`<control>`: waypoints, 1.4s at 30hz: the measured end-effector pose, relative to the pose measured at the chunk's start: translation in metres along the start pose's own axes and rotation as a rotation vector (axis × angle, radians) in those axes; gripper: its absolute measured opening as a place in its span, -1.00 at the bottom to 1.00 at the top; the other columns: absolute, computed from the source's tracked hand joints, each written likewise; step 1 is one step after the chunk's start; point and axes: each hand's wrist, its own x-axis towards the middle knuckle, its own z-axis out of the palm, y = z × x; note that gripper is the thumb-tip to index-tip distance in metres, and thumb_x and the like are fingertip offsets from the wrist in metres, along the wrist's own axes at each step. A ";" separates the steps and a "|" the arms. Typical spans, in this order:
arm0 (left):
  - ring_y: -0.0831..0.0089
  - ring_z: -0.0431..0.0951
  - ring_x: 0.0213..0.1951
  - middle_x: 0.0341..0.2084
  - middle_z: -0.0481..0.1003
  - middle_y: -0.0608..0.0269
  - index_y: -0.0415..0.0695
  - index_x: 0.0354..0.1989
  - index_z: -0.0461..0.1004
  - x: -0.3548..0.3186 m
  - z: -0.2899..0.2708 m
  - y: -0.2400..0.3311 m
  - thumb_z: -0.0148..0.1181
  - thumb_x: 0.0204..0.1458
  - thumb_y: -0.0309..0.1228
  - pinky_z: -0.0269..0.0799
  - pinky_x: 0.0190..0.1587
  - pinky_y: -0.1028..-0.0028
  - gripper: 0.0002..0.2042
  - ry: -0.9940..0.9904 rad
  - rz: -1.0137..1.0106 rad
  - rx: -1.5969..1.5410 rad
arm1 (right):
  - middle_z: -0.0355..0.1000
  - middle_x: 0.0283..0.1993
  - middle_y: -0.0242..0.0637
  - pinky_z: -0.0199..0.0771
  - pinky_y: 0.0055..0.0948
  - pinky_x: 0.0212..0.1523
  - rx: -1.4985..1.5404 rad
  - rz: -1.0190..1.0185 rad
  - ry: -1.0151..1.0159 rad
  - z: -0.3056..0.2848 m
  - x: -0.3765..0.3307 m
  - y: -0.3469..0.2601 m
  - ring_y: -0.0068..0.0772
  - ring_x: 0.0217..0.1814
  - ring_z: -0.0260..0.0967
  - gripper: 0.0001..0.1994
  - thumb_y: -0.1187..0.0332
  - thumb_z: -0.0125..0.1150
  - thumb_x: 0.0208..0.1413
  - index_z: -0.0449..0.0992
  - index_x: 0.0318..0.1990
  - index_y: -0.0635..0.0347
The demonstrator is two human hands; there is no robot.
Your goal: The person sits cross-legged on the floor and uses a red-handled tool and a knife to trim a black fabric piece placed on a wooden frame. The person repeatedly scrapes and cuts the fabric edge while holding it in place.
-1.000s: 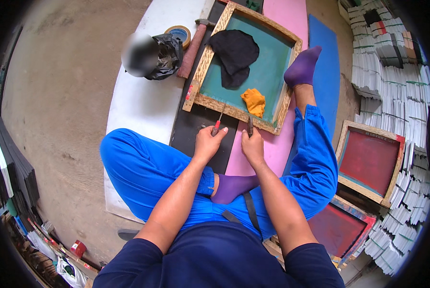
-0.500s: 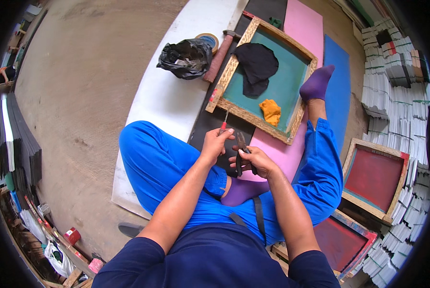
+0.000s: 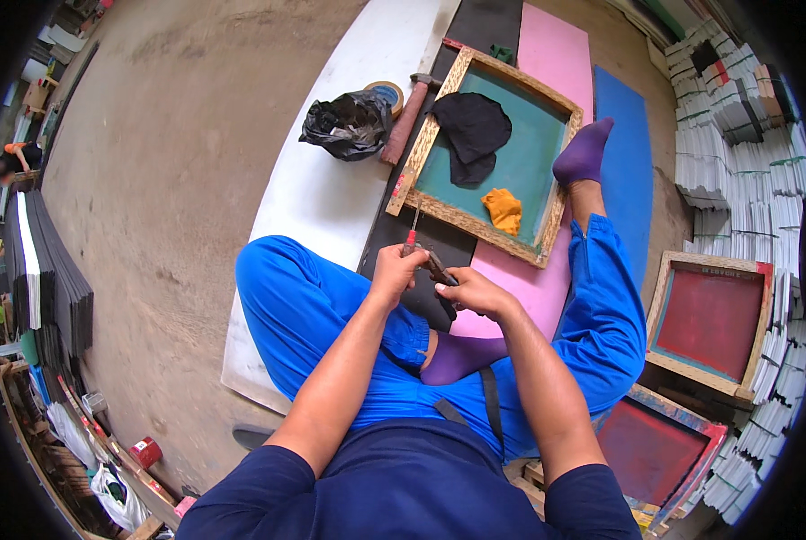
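Both your hands are full near the wooden frame (image 3: 484, 230): the left hand (image 3: 394, 275) has fingers curled round a red-handled tool (image 3: 411, 238), the right hand (image 3: 477, 292) round pliers (image 3: 438, 269). You're seemingly readying both; the next move needs steady grips.

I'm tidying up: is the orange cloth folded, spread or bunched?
Bunched: the orange cloth lies as a small, wrinkled clump on the green screen.

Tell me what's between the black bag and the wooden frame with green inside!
The head view shows a hammer and part of a tape roll lying between them.
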 end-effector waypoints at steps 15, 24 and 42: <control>0.71 0.24 -0.73 -0.70 0.38 0.45 -0.17 -0.50 0.54 -0.010 -0.001 0.013 0.40 0.05 -0.21 0.08 -0.70 0.59 -0.71 -0.008 0.063 0.243 | 0.54 -0.35 -0.01 0.48 -0.18 -0.22 -0.335 -0.089 0.070 0.004 -0.001 0.000 -0.13 -0.28 0.54 -0.62 0.18 0.19 0.18 0.50 -0.08 0.40; 0.69 0.25 -0.72 -0.74 0.35 0.47 -0.15 -0.57 0.49 -0.006 0.006 0.012 0.46 -0.02 -0.21 0.10 -0.68 0.55 -0.68 0.067 0.044 0.241 | 0.55 -0.28 -0.23 0.46 -0.40 -0.31 -0.105 0.054 0.002 0.004 -0.012 0.004 -0.45 -0.25 0.51 -0.66 0.18 0.16 0.25 0.45 0.04 0.23; 0.08 0.54 -0.55 -0.69 0.48 0.02 -0.24 -0.63 0.46 0.018 0.023 0.007 0.32 0.01 0.01 0.35 -0.44 0.14 -0.50 0.115 0.035 0.581 | 0.49 -0.40 -0.25 0.53 -0.29 -0.53 -0.216 0.571 0.132 -0.108 -0.030 -0.024 -0.33 -0.49 0.52 -0.79 0.24 0.06 0.28 0.38 -0.16 0.22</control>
